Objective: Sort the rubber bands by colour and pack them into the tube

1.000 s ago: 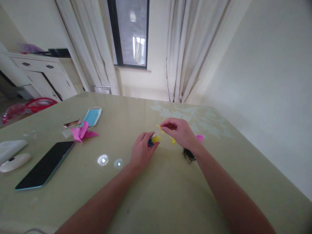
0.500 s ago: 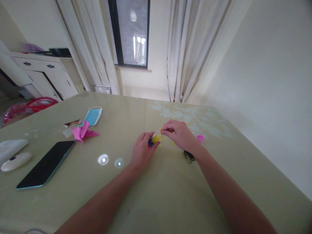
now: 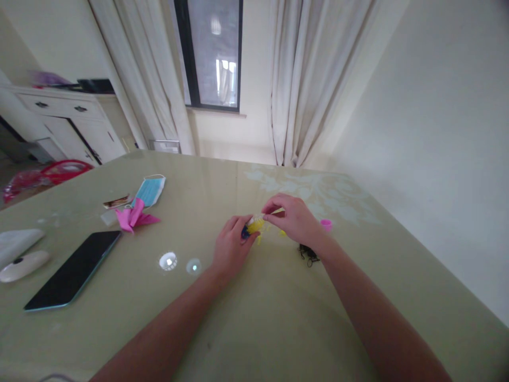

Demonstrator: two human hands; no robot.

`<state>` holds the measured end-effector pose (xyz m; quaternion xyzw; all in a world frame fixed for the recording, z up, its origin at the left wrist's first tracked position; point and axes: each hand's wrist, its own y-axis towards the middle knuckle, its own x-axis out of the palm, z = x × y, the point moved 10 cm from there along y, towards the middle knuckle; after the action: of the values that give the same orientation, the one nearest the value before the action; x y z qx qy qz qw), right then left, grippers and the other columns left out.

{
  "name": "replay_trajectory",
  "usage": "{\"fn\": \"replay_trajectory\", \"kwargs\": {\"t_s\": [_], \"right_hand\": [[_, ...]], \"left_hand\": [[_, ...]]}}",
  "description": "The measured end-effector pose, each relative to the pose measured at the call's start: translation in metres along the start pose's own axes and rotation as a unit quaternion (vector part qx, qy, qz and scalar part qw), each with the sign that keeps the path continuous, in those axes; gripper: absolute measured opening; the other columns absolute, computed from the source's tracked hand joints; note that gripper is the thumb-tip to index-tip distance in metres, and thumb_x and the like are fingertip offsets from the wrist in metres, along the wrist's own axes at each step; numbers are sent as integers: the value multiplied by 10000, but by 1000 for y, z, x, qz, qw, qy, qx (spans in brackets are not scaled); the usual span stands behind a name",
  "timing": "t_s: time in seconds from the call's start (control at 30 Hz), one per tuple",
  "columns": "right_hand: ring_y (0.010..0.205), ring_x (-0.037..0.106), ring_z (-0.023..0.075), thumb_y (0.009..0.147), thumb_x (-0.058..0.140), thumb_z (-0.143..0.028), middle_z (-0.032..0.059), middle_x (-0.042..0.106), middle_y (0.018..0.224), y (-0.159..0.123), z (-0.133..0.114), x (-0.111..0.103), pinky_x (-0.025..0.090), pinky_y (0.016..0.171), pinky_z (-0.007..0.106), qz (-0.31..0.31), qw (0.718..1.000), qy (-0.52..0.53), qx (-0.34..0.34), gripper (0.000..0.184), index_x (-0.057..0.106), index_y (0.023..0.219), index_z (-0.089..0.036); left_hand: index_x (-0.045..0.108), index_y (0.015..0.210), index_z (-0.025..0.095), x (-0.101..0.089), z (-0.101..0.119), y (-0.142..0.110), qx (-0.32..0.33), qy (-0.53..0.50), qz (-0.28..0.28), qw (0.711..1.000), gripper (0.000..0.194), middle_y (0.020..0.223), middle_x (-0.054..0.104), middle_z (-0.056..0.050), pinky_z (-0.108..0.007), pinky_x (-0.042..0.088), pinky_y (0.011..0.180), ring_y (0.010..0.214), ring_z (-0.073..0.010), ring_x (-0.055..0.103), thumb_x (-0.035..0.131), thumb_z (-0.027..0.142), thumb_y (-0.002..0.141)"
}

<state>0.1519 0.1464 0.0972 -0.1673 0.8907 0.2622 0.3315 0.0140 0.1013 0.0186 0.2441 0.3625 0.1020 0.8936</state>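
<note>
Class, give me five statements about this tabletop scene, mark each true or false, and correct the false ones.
1. The left hand holds a small container. True.
2. The right hand rests flat on the table. False: it is curled, close to the container.
3. The blue mask lies farther back than the phone. True.
4. The black loops lie beside the phone. False: they lie near the right forearm.
5. The pink folded paper lies on the table. True.

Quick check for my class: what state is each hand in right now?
Left hand: closed, holding a small clear container with yellow bits inside.
Right hand: pinched closed at the container; whether it grips anything cannot be told.
</note>
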Motion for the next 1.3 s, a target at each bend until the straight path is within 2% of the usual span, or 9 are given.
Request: {"fn": "replay_trajectory", "kwargs": {"t_s": [0.2,0.3,0.47,0.53,0.63,0.8,0.93,1.07,1.3], "right_hand": [[753,672,140,862,735,-171,26,698,877,2,-7,-11,555,696,247,36,998,-53,-16,32,709,863,-189],[780,674,157,917,673,-159,39,729,898,2,9,-19,529,731,268,39,992,-121,4,66,723,899,-197],[873,702,218,805,814,-156,91,767,1011,-8,80,7,486,731,288,-128,944,-279,119,196,761,989,-200],[847,706,231,703,886,-129,88,771,939,-13,98,16,468,679,277,-155,935,-288,140,249,771,911,-202],[750,695,203,694,865,-84,57,756,802,-14,107,24,439,623,259,-162,936,-278,144,180,755,770,-204],[785,710,190,808,793,-125,55,786,844,-6,89,15,476,699,273,-144,952,-243,118,79,776,807,-202],[748,720,172,845,760,-201,25,795,814,2,53,-10,516,723,276,-66,989,-111,72,30,790,843,-204],[728,720,170,864,746,-276,20,796,815,1,16,-22,530,701,272,-20,999,-20,15,90,800,881,-207],[727,694,158,846,762,-136,22,785,810,0,-6,-2,472,700,265,-46,989,-142,-14,106,818,823,-224]], "left_hand": [[637,1255,231,3,-2,1,-23,-45,-9,999,336,1153,708,-71,-377,565,907,1033,-234,689,703,296,932],[621,1238,208,4,-9,2,-51,-96,-1,994,322,1146,718,-79,-382,567,911,1024,-229,697,691,303,938],[616,1250,200,1,-8,3,-39,-108,12,993,333,1164,717,-86,-382,559,940,1045,-226,691,684,291,937],[616,1251,205,-1,-6,3,-36,-103,17,994,337,1163,717,-82,-375,559,941,1051,-225,690,689,296,935],[618,1244,213,-1,-3,2,-23,-82,10,996,331,1147,710,-74,-346,566,899,1024,-215,691,698,288,932],[622,1259,235,1,1,1,-5,-60,-5,998,328,1168,699,-62,-342,556,914,1041,-213,682,694,285,943],[632,1263,244,3,-1,0,-14,-34,-8,999,340,1173,699,-65,-383,551,944,1063,-237,673,703,276,933],[635,1250,246,4,0,1,-6,-17,-9,1000,337,1155,699,-64,-392,548,942,1060,-248,672,710,272,922],[639,1264,246,0,4,0,30,44,0,999,351,1158,709,-72,-409,532,952,1069,-265,651,717,278,924]]}}
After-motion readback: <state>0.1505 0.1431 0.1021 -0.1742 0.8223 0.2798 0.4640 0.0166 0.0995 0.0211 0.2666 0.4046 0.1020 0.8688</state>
